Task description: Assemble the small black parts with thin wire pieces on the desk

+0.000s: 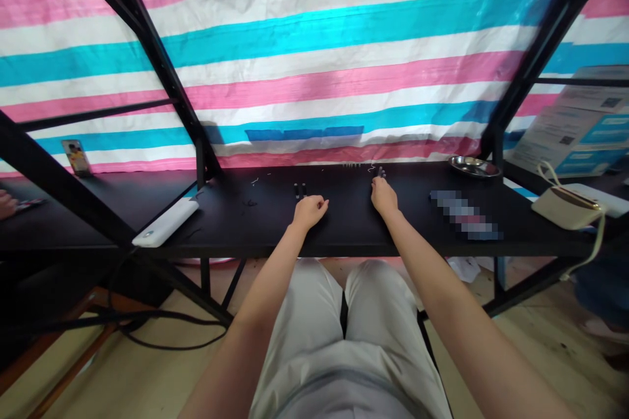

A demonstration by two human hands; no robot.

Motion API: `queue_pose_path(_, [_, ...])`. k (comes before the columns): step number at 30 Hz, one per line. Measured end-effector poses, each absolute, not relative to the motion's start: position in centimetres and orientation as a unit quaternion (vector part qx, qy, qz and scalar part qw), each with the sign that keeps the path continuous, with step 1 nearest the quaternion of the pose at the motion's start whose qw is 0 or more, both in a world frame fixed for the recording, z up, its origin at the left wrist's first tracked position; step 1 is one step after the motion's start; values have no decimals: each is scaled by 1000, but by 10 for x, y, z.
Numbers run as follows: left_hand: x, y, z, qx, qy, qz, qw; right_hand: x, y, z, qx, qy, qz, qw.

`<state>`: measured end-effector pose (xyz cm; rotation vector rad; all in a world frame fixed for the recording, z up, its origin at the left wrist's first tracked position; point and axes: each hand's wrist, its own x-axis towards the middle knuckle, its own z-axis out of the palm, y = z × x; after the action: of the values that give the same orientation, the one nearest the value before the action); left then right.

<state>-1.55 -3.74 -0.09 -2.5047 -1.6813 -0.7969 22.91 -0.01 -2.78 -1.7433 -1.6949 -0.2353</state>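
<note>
My left hand (308, 209) rests on the black table (344, 222) with its fingers curled in; whether it holds anything is hidden. Just beyond it stand two small dark parts (299, 190). My right hand (383, 195) reaches further back and its fingertips pinch a small dark part (379, 172). A row of tiny dark pieces (351, 164) lies by the table's far edge.
A white power bank (166, 221) lies at the left front, a metal dish (474, 165) at the back right, a beige pouch with a cord (565, 206) at far right. Black frame bars cross the view. Another person's hand (6, 203) shows at the left edge.
</note>
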Motion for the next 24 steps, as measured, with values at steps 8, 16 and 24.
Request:
queue_pose_path(8, [-9,-44,0,-837,-471,-278,18,218,-17,-19,-641,-684,-76,340])
queue_pose_path(16, [-3,-45,-3,-874,-404,-264,49,181,-45,-15,-427,-849,-147,275])
queue_pose_path(24, [-3,-41,-5,-870,-398,-291,26,178,-49,-13,-394,-876,-160,227])
